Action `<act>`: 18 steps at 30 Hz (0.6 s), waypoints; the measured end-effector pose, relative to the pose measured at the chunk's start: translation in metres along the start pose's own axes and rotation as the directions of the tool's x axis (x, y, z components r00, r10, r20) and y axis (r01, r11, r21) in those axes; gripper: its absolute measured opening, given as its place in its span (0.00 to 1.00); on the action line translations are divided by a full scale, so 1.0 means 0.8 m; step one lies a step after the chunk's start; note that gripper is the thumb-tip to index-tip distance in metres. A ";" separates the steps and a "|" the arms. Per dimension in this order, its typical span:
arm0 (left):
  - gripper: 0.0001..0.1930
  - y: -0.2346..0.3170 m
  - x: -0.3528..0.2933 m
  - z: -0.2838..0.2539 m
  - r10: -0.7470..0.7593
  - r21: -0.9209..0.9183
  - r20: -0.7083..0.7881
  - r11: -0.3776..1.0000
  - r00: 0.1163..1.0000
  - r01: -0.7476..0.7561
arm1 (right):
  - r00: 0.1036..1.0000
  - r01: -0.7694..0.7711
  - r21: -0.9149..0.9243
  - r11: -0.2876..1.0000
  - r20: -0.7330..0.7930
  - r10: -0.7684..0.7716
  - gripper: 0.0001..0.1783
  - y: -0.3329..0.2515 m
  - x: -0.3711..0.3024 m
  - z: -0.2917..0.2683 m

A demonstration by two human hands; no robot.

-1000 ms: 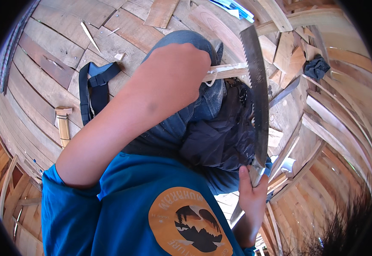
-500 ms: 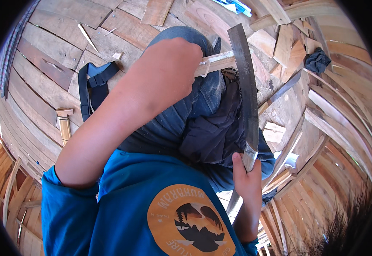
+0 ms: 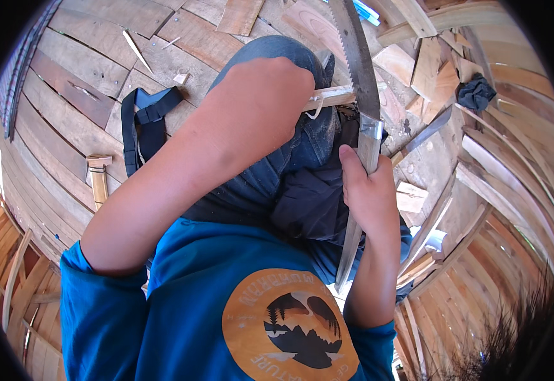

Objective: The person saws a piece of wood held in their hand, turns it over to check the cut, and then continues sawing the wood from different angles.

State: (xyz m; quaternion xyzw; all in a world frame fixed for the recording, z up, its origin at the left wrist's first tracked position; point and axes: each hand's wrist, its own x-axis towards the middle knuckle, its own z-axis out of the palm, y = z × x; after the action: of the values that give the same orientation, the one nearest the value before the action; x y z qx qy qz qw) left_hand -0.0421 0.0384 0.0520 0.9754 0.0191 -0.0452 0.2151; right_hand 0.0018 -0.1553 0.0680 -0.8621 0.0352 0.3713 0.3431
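My left hand (image 3: 270,95) is closed in a fist round a narrow wood strip (image 3: 335,96), held over my bent knee. Only the strip's pale end sticks out on the right; a thin splinter hangs under it. My right hand (image 3: 372,187) grips the wooden handle of a hand saw (image 3: 359,60), thumb along the handle. The toothed blade points away from me and meets the strip's right end. Whether the teeth are cutting into it cannot be made out. A dark cloth (image 3: 309,203) lies in my lap.
Left of my knee lies a black strap with a buckle (image 3: 153,111), and a short wood post (image 3: 99,181) stands farther left. Wood offcuts (image 3: 426,73), a dark crumpled cloth (image 3: 476,92) and a flat blade (image 3: 426,133) lie on the plank floor (image 3: 80,76) to the right.
My right hand has pushed the saw forward, away from me, so its handle now sits close to the strip. My left hand has shifted slightly right, and less of the strip shows.
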 end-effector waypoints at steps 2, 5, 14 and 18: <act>0.11 -0.005 0.000 -0.004 -0.032 0.002 0.029 0.999 0.999 0.032 | 0.996 0.075 0.010 0.997 -0.047 -0.074 0.22 0.010 -0.021 -0.008; 0.12 -0.006 0.002 -0.008 -0.088 -0.028 0.053 0.996 0.995 0.090 | 0.997 0.013 0.080 0.997 -0.081 -0.006 0.20 0.027 -0.075 -0.035; 0.16 -0.009 0.002 -0.004 -0.087 -0.070 -0.013 0.994 0.996 0.086 | 0.991 -0.120 0.048 0.992 -0.048 0.123 0.21 0.073 -0.139 -0.040; 0.16 -0.006 0.005 -0.008 -0.093 -0.064 0.018 0.993 0.995 0.094 | 0.990 -0.119 0.032 0.992 -0.070 0.121 0.21 0.077 -0.135 -0.033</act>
State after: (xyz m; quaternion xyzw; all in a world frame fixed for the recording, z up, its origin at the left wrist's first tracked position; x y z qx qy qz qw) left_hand -0.0381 0.0455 0.0553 0.9655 0.0648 -0.0620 0.2445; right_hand -0.0794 -0.2396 0.1179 -0.8664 0.1045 0.3592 0.3308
